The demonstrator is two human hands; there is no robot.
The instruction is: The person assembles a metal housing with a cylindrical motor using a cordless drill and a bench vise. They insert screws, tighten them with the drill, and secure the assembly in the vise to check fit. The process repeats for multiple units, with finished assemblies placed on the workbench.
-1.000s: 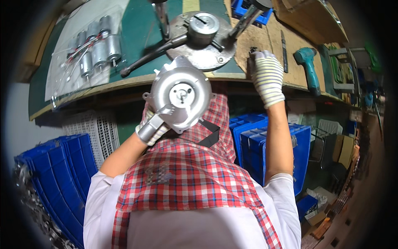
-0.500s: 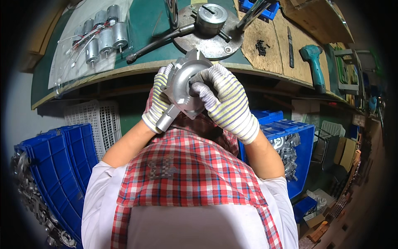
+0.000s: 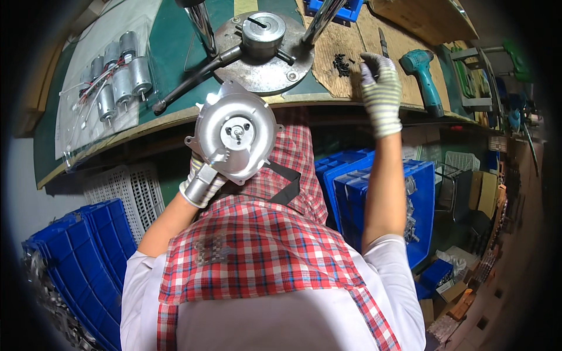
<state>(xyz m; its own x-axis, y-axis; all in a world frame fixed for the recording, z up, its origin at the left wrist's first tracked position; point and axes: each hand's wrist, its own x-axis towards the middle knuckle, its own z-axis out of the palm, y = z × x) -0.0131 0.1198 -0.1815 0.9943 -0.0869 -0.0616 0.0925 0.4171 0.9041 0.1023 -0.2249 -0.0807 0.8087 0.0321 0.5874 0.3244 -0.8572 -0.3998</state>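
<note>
A round silver metal blower housing (image 3: 266,126), with a short outlet pipe at its lower left, is in my left hand (image 3: 196,175). That gloved hand grips it from beneath, its fingers mostly hidden behind the metal. Small dark screws (image 3: 246,126) show in the disc at the housing's centre, around a shaft tip. My right hand (image 3: 383,96), also in a striped glove, is over the wooden board at the right. Its thumb and fingers curl round the dark handle of a slim tool (image 3: 383,40), whose grey blade points away. Nearby lies a pile of small black screws (image 3: 341,65).
A teal power screwdriver (image 3: 422,76) lies right of my right hand. Behind the housing stands a round metal fixture (image 3: 263,35) with a long lever (image 3: 196,85). Several motors (image 3: 122,82) lie at left. Blue crates (image 3: 374,193) stand below the bench edge.
My right hand has left the housing's centre and reached right to the slim tool. The housing, held in my left hand, has turned so its disc faces up. The view has shifted.
</note>
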